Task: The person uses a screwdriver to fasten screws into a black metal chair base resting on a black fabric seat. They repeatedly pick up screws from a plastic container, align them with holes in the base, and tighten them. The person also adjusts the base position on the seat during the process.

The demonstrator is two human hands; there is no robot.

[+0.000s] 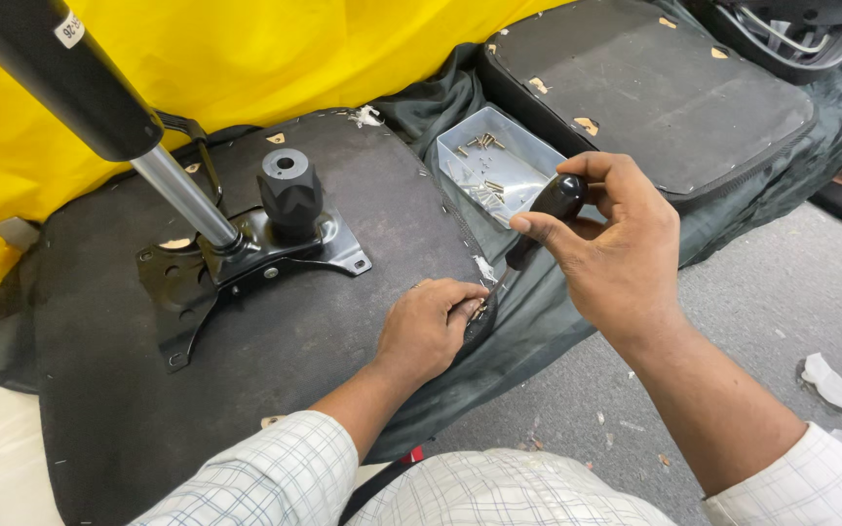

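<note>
1. Small white label (68, 30): stuck on the black cylinder (51, 73) at the top left corner. Roughly rectangular, wrapped a little round the curve, with dark print too small to make out.
2. Clear plastic tray (499, 161): an open, shallow, rectangular container, translucent bluish-white, standing on dark green cloth (538, 312) between two black seat pads. It holds loose silver screws (484, 185).
3. Signs, screens: none in view.

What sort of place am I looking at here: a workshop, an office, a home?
Probably a chair assembly or repair workshop. An upturned seat base carries a metal tilt mechanism with a gas cylinder; a tray of screws stands beside it; the right hand holds a screwdriver.
</note>
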